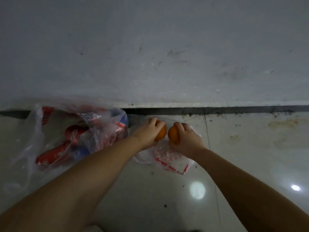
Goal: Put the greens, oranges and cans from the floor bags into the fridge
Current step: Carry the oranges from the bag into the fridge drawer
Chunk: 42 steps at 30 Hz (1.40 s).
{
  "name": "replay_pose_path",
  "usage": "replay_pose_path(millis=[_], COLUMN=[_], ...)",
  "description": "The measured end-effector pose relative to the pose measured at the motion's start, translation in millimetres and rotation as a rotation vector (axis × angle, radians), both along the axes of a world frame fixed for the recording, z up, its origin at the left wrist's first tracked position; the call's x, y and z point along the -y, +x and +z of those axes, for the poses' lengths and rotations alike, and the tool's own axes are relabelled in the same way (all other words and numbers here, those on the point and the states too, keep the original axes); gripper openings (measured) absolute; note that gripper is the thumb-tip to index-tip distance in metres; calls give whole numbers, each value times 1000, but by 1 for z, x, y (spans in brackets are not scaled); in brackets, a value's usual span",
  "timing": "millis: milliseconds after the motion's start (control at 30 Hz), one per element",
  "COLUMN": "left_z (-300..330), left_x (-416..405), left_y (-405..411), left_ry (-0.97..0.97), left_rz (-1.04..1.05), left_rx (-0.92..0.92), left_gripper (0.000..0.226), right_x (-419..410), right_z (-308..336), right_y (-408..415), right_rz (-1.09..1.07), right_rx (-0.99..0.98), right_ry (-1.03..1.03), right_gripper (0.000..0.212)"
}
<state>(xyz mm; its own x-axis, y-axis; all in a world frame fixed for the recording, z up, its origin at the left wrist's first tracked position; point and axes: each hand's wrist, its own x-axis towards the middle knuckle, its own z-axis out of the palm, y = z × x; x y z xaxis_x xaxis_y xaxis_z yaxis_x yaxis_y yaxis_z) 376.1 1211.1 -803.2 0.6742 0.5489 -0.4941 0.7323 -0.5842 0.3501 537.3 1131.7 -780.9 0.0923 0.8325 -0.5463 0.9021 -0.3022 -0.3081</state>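
My left hand [148, 129] curls over a round orange fruit [161, 133], fingers wrapped across its top so that only its right side shows. My right hand [187, 137] grips a second round orange fruit [173, 135] the same way, fingers over the top and thumb low at the near side. The two oranges sit just beside each other, with a narrow gap between them.

I place everything else by the flattened clear plastic bag with red print [168, 160], which lies on the glossy pale tiled floor [150, 198]. Both oranges are at the far end of this bag, over its crumpled film; I cannot tell whether they rest on it or are lifted clear. To the left of it, well apart from its printed end, lies a larger clear plastic bag with red print [36, 131], open and rumpled. Inside that bag are red drink cans [75, 133] lying on their sides, and something blue [123, 119] shows at the bag's far right corner, blurred by the film. Beyond both bags a dark strip [217, 110] runs along the foot of a scuffed grey-white wall [150, 47]. To the right of the flat bag the floor tiles carry yellowish stains [284, 124] near the wall.
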Motion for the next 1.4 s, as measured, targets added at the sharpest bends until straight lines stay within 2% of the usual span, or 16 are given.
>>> replay_pose_path(millis=[167, 267, 500, 667, 767, 933, 1167, 1300, 1400], left_z=[106, 181, 347, 468, 521, 575, 639, 694, 737], left_x=[35, 51, 83, 89, 90, 90, 92, 93, 102], left_y=[-19, -32, -60, -53, -42, -24, -2, 14, 28], left_ry=[-40, -49, -92, -55, -14, 10, 76, 189, 294], left_rz=[61, 114, 76, 92, 97, 109, -228, -448, -614], left_rx=[-5, -13, -82, -79, -51, 7, 18, 105, 181], left_gripper=[77, 78, 77, 77, 74, 73, 68, 73, 73], right_x=[34, 50, 85, 99, 101, 106, 150, 194, 234], right_z=[95, 160, 321, 431, 481, 537, 608, 657, 688], right_y=[-16, -22, -30, -25, -19, -6, 3, -9, -21], right_rz=[-171, -174, -205, -197, -178, -195, -410, -640, -727], right_rx=[-112, -130, -126, -145, -142, -82, 20, 69, 135], right_ry=[34, -11, -80, -59, -11, 27, 87, 203, 261], right_gripper=[73, 76, 83, 78, 76, 75, 73, 75, 75])
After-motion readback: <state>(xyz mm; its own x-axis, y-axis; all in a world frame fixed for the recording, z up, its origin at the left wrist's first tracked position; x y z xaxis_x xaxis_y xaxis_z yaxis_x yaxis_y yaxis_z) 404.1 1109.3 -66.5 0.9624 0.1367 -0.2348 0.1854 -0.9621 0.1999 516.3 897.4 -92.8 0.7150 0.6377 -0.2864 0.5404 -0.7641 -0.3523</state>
